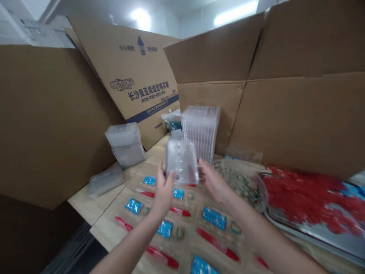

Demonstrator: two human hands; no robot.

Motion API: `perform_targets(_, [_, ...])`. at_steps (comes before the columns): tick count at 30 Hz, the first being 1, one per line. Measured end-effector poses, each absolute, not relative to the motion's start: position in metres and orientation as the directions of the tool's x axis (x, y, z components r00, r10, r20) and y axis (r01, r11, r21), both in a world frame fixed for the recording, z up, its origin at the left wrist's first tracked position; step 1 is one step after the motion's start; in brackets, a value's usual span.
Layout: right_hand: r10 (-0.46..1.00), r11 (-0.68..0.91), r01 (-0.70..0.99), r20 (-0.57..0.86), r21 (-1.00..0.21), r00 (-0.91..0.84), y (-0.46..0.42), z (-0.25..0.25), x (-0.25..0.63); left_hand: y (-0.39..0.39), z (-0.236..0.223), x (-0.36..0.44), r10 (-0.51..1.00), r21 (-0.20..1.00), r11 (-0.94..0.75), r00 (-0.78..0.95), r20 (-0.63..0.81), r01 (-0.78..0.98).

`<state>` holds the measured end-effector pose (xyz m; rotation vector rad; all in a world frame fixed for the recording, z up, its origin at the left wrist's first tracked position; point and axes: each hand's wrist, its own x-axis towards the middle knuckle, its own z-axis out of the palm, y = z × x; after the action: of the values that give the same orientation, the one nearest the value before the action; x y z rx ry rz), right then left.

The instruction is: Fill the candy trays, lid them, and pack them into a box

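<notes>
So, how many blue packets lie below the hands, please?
6: two blue packets left of the left hand, two right of it, two near the right hand; others may be hidden.

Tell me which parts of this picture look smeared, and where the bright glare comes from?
In the head view, the clear plastic tray between the left hand and right hand is blurred, as are the red pieces at the right edge; the ceiling lights glare white, and the wide lens seems to bow the cardboard sheets.
</notes>
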<state>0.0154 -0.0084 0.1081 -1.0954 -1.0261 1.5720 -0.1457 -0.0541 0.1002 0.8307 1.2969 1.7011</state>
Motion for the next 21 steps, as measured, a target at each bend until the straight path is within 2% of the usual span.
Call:
perform_targets(1, [0.964, -0.25, -0.291, -0.208, -0.924, -0.165, -0.015, 0.106, 0.011, -0.071, 0.103, -0.132, 0.935, 0.966, -0.125, -0.353, 0.038, -0.227])
perform_targets(3, [0.957, -0.284, -0.353, -0.242, -0.892, -0.159, -0.034, 0.1, 0.014, -0.095, 0.108, -0.111, 0.996, 0.92, -0.067, -0.088, 0.036, -0.386])
perform_targets(5, [0.955, -0.287, -0.307, -0.246, -0.907, -0.167, -0.056, 0.095, 0.027, -0.103, 0.11, -0.099, 0.997, 0.836, 0.024, 0.078, 0.023, -0.549])
perform_targets(7, [0.977, -0.186, -0.122, -0.17, -0.975, -0.13, -0.074, 0.093, 0.043, -0.103, 0.108, -0.091, 0.978, 0.749, 0.169, 0.202, -0.047, -0.641])
perform_targets(9, [0.998, 0.003, 0.201, -0.011, -0.98, -0.066, -0.086, 0.095, 0.058, -0.101, 0.102, -0.085, 0.93, 0.672, 0.329, 0.352, -0.108, -0.663])
perform_targets(11, [0.985, 0.158, 0.507, 0.168, -0.847, -0.028, -0.092, 0.104, 0.071, -0.102, 0.099, -0.076, 0.895, 0.632, 0.4, 0.431, -0.113, -0.664])
perform_targets(13, [0.935, 0.247, 0.661, 0.353, -0.709, 0.029, -0.096, 0.119, 0.082, -0.106, 0.098, -0.067, 0.895, 0.64, 0.401, 0.43, -0.119, -0.655])
perform_targets(15, [0.872, 0.315, 0.652, 0.482, -0.69, 0.089, -0.1, 0.136, 0.09, -0.11, 0.101, -0.057, 0.906, 0.691, 0.383, 0.397, -0.15, -0.613])
perform_targets(16, [0.87, 0.343, 0.594, 0.484, -0.728, 0.091, -0.102, 0.144, 0.093, -0.112, 0.102, -0.053, 0.915, 0.728, 0.362, 0.369, -0.16, -0.582])
perform_targets(18, [0.934, 0.332, 0.393, 0.358, -0.858, -0.008, -0.104, 0.156, 0.096, -0.112, 0.105, -0.046, 0.944, 0.801, 0.293, 0.293, -0.154, -0.522])
perform_targets(21, [0.975, 0.142, 0.097, 0.123, -0.985, -0.183, -0.1, 0.161, 0.098, -0.107, 0.108, -0.041, 0.977, 0.879, 0.176, 0.186, -0.102, -0.444])
